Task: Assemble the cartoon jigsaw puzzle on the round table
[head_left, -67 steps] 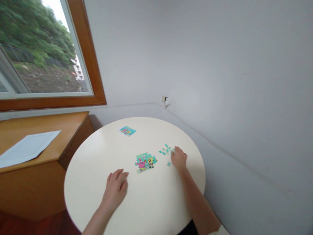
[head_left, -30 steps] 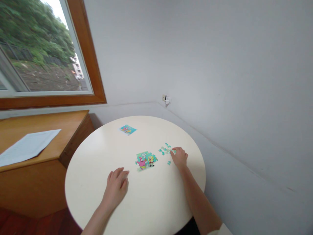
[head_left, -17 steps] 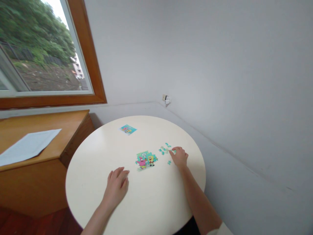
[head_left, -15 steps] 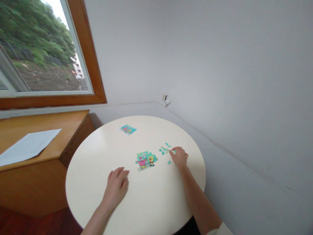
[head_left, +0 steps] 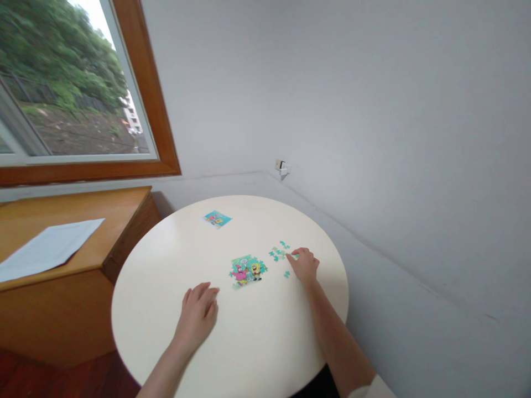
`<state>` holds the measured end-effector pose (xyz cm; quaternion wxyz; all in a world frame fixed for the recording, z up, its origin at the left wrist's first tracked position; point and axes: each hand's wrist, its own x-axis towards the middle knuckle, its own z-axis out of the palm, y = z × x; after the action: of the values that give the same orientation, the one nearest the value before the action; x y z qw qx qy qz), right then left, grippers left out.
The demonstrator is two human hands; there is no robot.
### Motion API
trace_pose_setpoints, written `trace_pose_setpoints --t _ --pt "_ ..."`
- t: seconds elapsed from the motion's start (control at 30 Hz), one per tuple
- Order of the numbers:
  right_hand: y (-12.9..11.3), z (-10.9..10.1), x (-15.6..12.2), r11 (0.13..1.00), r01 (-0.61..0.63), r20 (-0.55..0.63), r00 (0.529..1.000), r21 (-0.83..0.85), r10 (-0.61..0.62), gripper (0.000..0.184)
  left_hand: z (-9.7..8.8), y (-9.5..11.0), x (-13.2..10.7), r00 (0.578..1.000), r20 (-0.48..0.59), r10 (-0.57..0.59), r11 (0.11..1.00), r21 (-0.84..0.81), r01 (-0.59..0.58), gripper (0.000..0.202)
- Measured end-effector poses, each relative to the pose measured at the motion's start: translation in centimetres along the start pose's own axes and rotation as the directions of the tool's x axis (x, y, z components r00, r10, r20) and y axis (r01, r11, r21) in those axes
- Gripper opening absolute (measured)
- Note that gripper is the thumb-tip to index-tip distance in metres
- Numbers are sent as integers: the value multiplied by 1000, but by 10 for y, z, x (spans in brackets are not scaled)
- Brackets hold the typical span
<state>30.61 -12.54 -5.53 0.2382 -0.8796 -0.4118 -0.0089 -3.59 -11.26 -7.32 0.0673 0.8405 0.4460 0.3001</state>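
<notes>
A partly joined jigsaw puzzle with cartoon figures, one pink and one yellow, lies on the round white table. To its right is a loose group of small green and teal puzzle pieces, with a single piece nearer me. My right hand rests at the right side of this group, thumb and forefinger curled around a green puzzle piece that they partly hide. On the near left of the puzzle, my left hand lies on the table with loosely bent fingers apart, holding nothing.
Toward the table's far edge lies a small picture card with similar figures. A wooden cabinet bearing a white paper sheet stands to the left, below a window. Walls close in behind and right, with a plugged-in socket.
Both hands keep their places, and the puzzle and loose pieces look the same. Only a very slight shift of the whole view shows.
</notes>
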Motion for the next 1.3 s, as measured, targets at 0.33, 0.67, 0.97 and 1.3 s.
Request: trace_pose_setpoints --t 0.33,0.67,0.97,1.3 --pt "2 -3 -1 998 25 -15 1000 54 -25 20 1 -1 0 1000 3 -7 1000 5 7 32" --pt "3 -4 0 993 0 -8 1000 119 1 17 -1 2 0 1000 15 -22 1000 -6 22 31" --pt "2 -5 -1 991 25 -3 1000 130 -25 17 -1 3 0 1000 18 -24 1000 -2 24 31" --pt "8 0 4 984 46 -8 999 174 -45 10 0 1 0 1000 -15 7 1000 0 -7 30"
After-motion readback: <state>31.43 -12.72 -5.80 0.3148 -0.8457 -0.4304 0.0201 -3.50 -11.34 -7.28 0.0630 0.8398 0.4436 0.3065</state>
